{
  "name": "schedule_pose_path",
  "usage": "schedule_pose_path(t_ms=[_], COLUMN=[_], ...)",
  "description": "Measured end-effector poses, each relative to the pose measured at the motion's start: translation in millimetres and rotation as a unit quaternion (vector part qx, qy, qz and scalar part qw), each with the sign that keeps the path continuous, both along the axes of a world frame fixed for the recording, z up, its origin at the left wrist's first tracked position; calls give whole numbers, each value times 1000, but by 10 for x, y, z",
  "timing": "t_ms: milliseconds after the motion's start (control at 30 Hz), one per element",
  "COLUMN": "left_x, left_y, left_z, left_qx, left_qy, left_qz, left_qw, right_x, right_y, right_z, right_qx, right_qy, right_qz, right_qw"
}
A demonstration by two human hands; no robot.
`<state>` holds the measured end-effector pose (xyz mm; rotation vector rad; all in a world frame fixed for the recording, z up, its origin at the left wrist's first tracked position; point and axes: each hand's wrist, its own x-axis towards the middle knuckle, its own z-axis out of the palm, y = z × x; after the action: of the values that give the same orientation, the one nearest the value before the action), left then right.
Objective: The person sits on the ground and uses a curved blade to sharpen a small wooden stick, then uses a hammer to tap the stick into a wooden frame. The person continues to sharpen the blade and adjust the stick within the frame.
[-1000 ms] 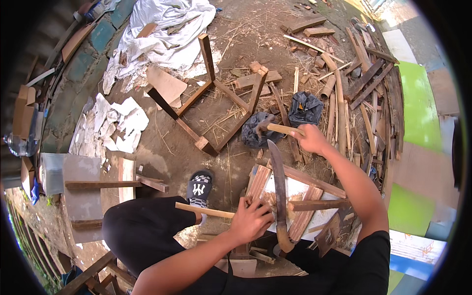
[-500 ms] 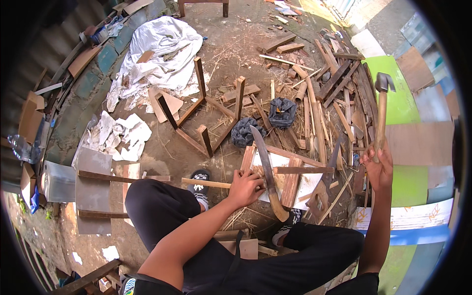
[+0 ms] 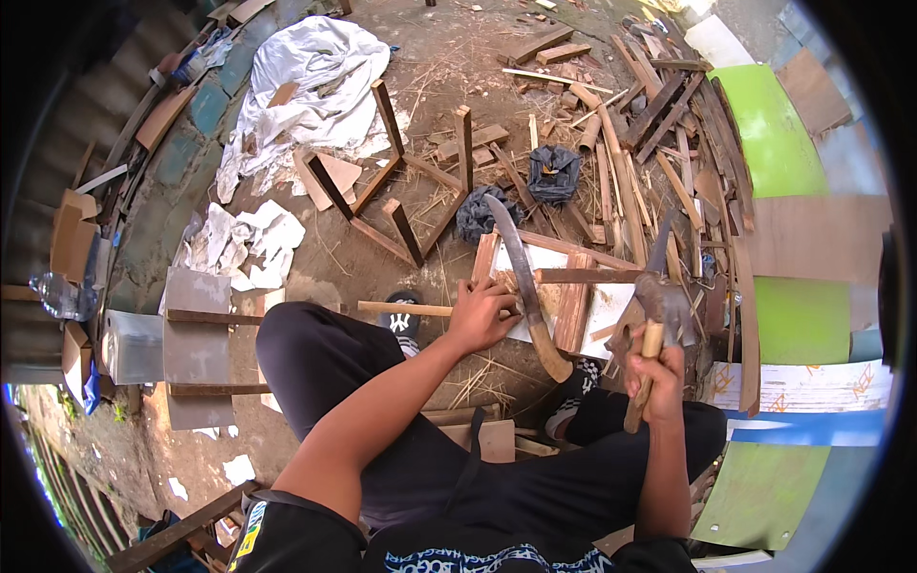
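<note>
My left hand point(image 3: 482, 313) is closed round a thin wooden stick point(image 3: 406, 308), one end of which sticks out to the left. Close to its fingertips lies a machete point(image 3: 518, 253) with a curved dark blade, its wooden handle point(image 3: 551, 353) pointing toward me. Under them is a wooden frame point(image 3: 573, 310) with a white panel. On the right my right hand point(image 3: 657, 377) grips a hammer point(image 3: 650, 349) by its wooden handle; the hammer's head is blurred by motion. A handsaw point(image 3: 660, 244) lies behind it, partly hidden.
Ahead stands an upturned wooden frame with legs point(image 3: 387, 205), beside black plastic bags point(image 3: 552, 175). Scrap wood point(image 3: 621, 181) is piled at the right, near green panels point(image 3: 778, 134). A white cloth point(image 3: 310, 86) lies at the far left, a grey board point(image 3: 198, 325) nearer.
My right hand has come down and inward with the hammer, from raised at the right to beside the wooden frame. The left hand keeps its hold on the stick; the view has shifted slightly.
</note>
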<state>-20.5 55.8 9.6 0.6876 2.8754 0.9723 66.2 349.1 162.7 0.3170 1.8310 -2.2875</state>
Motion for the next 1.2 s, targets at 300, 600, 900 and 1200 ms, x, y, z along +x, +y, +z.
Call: schedule_pose_path(t_ms=[300, 600, 900, 1200], left_x=[-8, -27, -27, -35], left_y=[-15, -14, 1, 3], left_z=[14, 57, 57, 62], left_qx=[1, -5, 0, 0], left_qy=[-12, -42, -15, -15], left_qz=[-10, -17, -14, -17], left_qw=[1000, 999, 1000, 1000], right_x=[187, 57, 62, 69], right_y=[-686, -953, -967, -1003], right_z=[-441, -720, -709, -779], right_qx=[166, 315, 367, 363], right_qy=[-92, 32, 107, 189], right_qz=[107, 109, 93, 25], right_qw=[976, 942, 919, 912])
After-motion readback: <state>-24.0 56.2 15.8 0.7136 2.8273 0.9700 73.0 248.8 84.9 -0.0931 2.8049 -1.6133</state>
